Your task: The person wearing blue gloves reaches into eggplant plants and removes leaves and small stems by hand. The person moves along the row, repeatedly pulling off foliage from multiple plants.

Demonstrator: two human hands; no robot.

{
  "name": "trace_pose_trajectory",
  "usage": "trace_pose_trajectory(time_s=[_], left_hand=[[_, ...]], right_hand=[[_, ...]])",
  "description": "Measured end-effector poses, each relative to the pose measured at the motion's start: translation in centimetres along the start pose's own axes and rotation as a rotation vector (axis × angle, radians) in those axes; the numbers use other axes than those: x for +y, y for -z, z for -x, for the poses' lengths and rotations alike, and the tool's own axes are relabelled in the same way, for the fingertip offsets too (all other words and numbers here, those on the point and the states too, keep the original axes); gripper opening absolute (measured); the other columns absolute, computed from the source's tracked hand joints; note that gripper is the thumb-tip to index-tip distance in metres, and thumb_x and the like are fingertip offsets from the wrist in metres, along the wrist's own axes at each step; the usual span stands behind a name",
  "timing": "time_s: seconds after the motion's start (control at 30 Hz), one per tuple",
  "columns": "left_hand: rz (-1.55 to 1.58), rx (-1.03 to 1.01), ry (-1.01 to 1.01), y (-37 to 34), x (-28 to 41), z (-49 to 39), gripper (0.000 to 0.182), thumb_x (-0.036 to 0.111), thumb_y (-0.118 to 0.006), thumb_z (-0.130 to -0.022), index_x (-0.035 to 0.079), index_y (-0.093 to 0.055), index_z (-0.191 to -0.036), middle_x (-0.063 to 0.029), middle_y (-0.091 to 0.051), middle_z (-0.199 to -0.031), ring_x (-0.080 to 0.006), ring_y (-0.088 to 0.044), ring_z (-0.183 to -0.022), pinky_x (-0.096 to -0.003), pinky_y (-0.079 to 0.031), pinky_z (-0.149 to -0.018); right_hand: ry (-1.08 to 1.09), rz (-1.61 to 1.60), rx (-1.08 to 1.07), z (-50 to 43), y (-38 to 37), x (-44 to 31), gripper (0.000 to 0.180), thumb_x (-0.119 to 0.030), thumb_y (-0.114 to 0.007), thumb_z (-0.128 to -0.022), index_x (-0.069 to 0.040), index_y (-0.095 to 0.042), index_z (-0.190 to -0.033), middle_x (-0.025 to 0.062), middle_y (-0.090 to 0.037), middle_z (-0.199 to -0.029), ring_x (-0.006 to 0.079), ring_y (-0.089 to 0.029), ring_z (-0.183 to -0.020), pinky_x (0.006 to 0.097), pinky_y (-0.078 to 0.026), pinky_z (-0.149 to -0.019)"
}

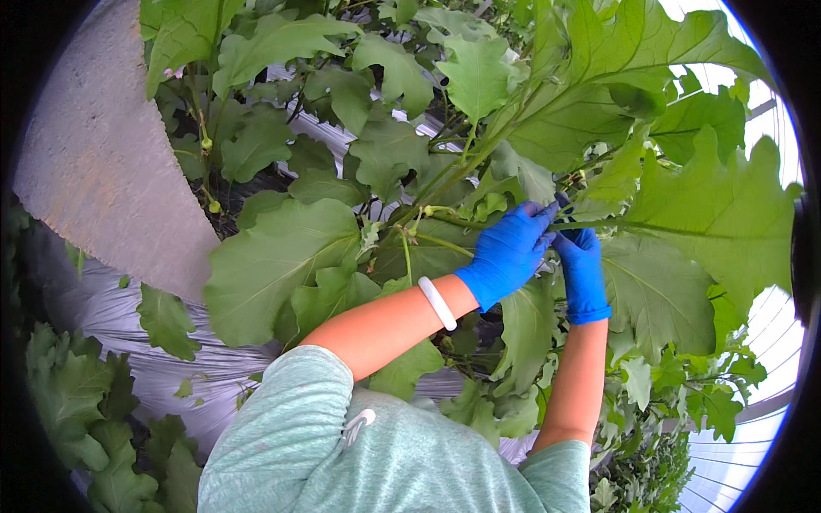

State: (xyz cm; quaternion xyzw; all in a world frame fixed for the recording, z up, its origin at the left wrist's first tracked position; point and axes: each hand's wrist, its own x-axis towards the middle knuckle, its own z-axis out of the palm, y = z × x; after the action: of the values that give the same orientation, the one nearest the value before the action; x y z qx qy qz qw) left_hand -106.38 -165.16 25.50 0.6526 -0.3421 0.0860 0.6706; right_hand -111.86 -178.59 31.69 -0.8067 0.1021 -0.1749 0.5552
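Observation:
Both of my hands wear blue disposable gloves and meet among the leaves of an eggplant plant. My left hand (511, 249), with a white band (437, 304) on its wrist, has its fingertips pinched at a thin green stalk. Close against those fingertips is my right hand (580, 260), its fingers curled around the far side of a leaf stalk (596, 224). That stalk runs right into a broad lobed leaf (712, 218). Leaves and the left hand partly hide the right fingertips, so their grip is unclear. A thick green stem (449, 179) slants up behind my left hand.
A rough concrete slab (115, 147) fills the upper left. Silvery plastic film (160, 365) covers the ground beside it. A large leaf (282, 263) spreads left of my forearm. More plants crowd the top and lower left, and a translucent greenhouse cover (731, 462) curves along the right.

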Motion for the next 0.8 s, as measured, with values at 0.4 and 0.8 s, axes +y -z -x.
trace_pose_trajectory(time_s=[0.4,0.8], left_hand=[[0.062,0.027,-0.036,0.1,-0.8,0.0,0.058,0.006,-0.06,-0.088,0.011,-0.041,-0.142,-0.0191,-0.055,-0.122,-0.0355,-0.057,-0.108,-0.0408,-0.048,-0.091],[0.133,-0.063,-0.034,2.5,-2.3,-3.9,0.044,0.014,-0.057,-0.092,0.01,-0.049,-0.135,-0.0193,-0.059,-0.121,-0.0367,-0.059,-0.108,-0.0413,-0.048,-0.09]], right_hand=[[0.075,-0.115,0.066,0.5,-1.9,-1.7,0.033,0.0,-0.057,-0.087,0.004,-0.059,-0.12,0.0108,-0.063,-0.115,0.0156,-0.059,-0.1,0.0285,-0.045,-0.09],[0.129,-0.102,0.146,-1.3,-3.2,-1.9,0.019,0.001,-0.064,-0.085,0.0,-0.063,-0.105,0.0042,-0.067,-0.095,0.0114,-0.061,-0.086,0.0254,-0.049,-0.08]])
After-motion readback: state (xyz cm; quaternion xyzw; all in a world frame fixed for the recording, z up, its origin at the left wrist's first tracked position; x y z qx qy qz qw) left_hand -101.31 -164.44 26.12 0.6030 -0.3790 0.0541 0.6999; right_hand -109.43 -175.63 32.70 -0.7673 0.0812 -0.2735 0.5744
